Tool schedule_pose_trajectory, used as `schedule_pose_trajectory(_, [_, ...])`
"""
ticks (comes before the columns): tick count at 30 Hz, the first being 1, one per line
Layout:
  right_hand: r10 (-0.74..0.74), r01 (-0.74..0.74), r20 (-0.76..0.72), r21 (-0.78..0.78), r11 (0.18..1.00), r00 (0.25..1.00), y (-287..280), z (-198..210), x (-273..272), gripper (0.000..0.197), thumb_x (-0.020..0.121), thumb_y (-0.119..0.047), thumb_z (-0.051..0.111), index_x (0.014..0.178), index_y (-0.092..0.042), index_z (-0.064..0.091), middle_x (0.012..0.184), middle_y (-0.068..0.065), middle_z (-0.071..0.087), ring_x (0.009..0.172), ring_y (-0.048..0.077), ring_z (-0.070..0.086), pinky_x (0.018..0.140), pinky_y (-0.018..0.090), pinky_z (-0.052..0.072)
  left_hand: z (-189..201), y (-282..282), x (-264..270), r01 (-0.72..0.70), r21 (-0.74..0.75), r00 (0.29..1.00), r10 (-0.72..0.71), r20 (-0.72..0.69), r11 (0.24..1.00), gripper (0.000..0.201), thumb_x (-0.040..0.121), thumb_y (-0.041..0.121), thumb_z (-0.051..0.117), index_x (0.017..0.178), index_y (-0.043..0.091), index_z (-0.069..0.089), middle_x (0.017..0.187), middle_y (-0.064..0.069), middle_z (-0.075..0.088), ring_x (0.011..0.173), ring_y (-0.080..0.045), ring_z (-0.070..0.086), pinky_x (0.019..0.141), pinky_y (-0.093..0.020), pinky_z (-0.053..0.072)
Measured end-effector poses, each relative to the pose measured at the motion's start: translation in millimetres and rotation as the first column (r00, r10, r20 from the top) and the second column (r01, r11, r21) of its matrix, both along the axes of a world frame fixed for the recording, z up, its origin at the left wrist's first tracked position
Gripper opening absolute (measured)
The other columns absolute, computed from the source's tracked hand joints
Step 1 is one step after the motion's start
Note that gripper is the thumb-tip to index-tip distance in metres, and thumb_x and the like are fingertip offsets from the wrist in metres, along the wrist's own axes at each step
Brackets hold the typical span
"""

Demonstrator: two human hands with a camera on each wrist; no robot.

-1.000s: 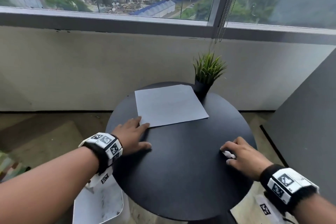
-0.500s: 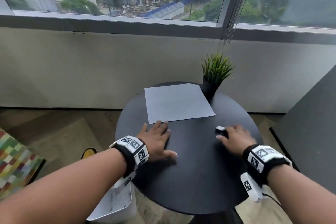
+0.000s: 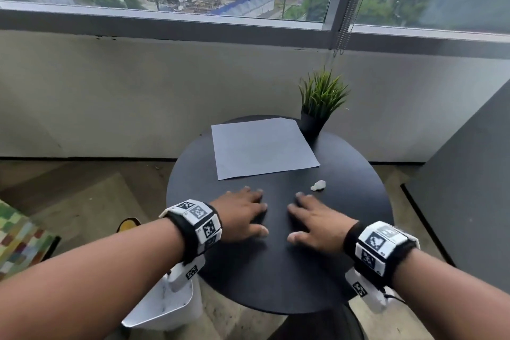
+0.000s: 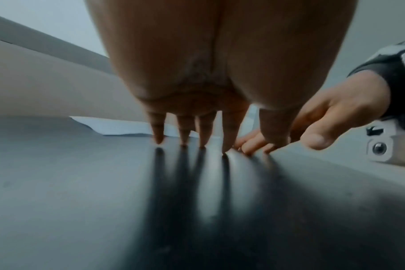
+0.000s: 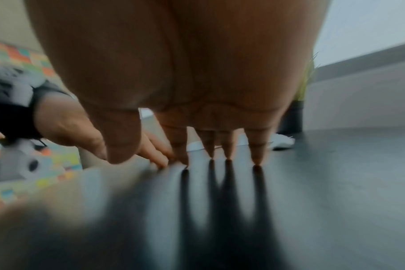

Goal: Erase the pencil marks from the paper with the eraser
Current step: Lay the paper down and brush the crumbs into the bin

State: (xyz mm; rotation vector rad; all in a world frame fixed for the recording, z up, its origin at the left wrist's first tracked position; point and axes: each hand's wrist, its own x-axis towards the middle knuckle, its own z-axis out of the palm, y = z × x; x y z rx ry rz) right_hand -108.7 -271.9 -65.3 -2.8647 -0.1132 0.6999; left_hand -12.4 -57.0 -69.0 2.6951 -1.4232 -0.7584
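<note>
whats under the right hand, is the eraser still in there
Only the black table shows under the right hand, fingertips down. The eraser lies apart, beyond them. The palm's underside is partly hidden.

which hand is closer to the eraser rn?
Right. The right hand lies flat on the table, its fingertips just short of the eraser, not touching it. The left hand lies flat further to the eraser's left, near the paper.
</note>
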Motion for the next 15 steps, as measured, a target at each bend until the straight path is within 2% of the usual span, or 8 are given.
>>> schedule_pose_trajectory(2, [0.119, -0.119, 0.017, 0.268, 0.956, 0.993, 10.7, 8.7, -2.5, 0.049, 0.094, -0.044, 0.052, 0.141, -0.029, 0.047, 0.149, -0.007, 0.043, 0.138, 0.006, 0.034, 0.114, 0.024, 0.025, 1.9, 1.5, -1.1, 0.064, -0.139, 0.997, -0.070, -0.039, 0.988, 0.043, 0.099, 0.054, 0.048, 0.114, 0.021, 0.072, 0.129, -0.002, 0.064, 0.117, -0.023, 0.059, 0.097, -0.038, 0.047])
schedule_pose_trajectory(4, [0.013, -0.058, 0.144, 0.313, 0.948, 0.990, 8.5, 8.3, 8.7, 0.047, 0.093, -0.043, 0.052, 0.138, -0.029, 0.051, 0.139, -0.008, 0.053, 0.130, 0.007, 0.045, 0.112, 0.025, 0.031, 6.6, 0.4, -0.3, 0.014, -0.245, 0.999, -0.024, -0.039, 0.969, 0.042, 0.098, 0.054, 0.050, 0.093, 0.019, 0.072, 0.095, -0.001, 0.071, 0.089, -0.022, 0.062, 0.081, -0.037, 0.049])
schedule_pose_trajectory(5, [-0.068, 0.021, 0.184, 0.249, 0.968, 0.981, 4.3, 6.4, 16.9, 0.051, 0.093, -0.044, 0.053, 0.141, -0.026, 0.047, 0.144, -0.003, 0.049, 0.135, 0.012, 0.041, 0.114, 0.027, 0.028, 8.1, -1.6, 2.0, -0.035, -0.271, 0.999, 0.027, -0.033, 0.962, 0.040, 0.099, 0.053, 0.052, 0.092, 0.020, 0.071, 0.092, 0.000, 0.071, 0.087, -0.020, 0.062, 0.081, -0.036, 0.049])
schedule_pose_trajectory(7, [-0.175, 0.169, 0.154, 0.048, 0.984, 0.972, 1.4, -0.6, 26.6, 0.065, 0.093, -0.048, 0.053, 0.149, -0.021, 0.034, 0.157, 0.005, 0.028, 0.146, 0.021, 0.023, 0.119, 0.032, 0.019, 6.8, -7.1, 7.3, -0.119, -0.298, 0.993, 0.114, -0.034, 0.947, 0.032, 0.098, 0.052, 0.056, 0.105, 0.026, 0.072, 0.106, 0.003, 0.069, 0.103, -0.018, 0.062, 0.093, -0.035, 0.048])
schedule_pose_trajectory(9, [-0.073, 0.078, 0.095, -0.054, 0.995, 0.993, 7.6, -7.0, 25.1, 0.071, 0.093, -0.053, 0.051, 0.152, -0.021, 0.027, 0.161, 0.006, 0.016, 0.149, 0.024, 0.012, 0.120, 0.041, 0.017, 0.5, -11.8, 11.6, -0.154, -0.281, 0.988, 0.147, -0.046, 0.947, 0.041, 0.098, 0.050, 0.056, 0.133, 0.031, 0.062, 0.133, 0.003, 0.060, 0.127, -0.018, 0.053, 0.109, -0.035, 0.039])
schedule_pose_trajectory(12, [0.157, -0.181, 0.122, 0.220, 0.959, 0.980, 18.9, 2.7, 12.2, 0.042, 0.096, -0.039, 0.052, 0.136, -0.027, 0.054, 0.143, -0.006, 0.049, 0.133, 0.015, 0.042, 0.111, 0.034, 0.033, -5.8, -13.8, 13.2, -0.157, -0.148, 0.988, 0.156, -0.016, 0.977, 0.069, 0.099, 0.046, 0.053, 0.160, 0.027, 0.025, 0.167, 0.001, 0.021, 0.154, -0.018, 0.019, 0.124, -0.040, 0.020])
schedule_pose_trajectory(13, [0.119, -0.162, 0.164, 0.276, 0.948, 0.979, 15.7, 7.6, 10.8, 0.033, 0.096, -0.035, 0.054, 0.127, -0.027, 0.062, 0.131, -0.008, 0.060, 0.123, 0.012, 0.052, 0.106, 0.027, 0.038, -6.8, -13.4, 11.5, -0.149, -0.076, 0.989, 0.150, 0.008, 0.986, 0.074, 0.099, 0.049, 0.053, 0.161, 0.027, 0.018, 0.170, 0.002, 0.010, 0.156, -0.018, 0.010, 0.125, -0.046, 0.016])
schedule_pose_trajectory(15, [-0.124, 0.053, 0.266, 0.259, 0.964, 0.956, -4.4, 15.7, 16.5, 0.028, 0.095, -0.033, 0.057, 0.120, -0.025, 0.066, 0.119, -0.007, 0.067, 0.113, 0.012, 0.059, 0.098, 0.022, 0.041, -7.1, -13.0, 5.2, -0.112, 0.046, 0.993, 0.110, 0.035, 0.993, 0.081, 0.097, 0.058, 0.051, 0.162, 0.026, 0.013, 0.171, 0.002, -0.002, 0.157, -0.020, -0.001, 0.124, -0.056, 0.012])
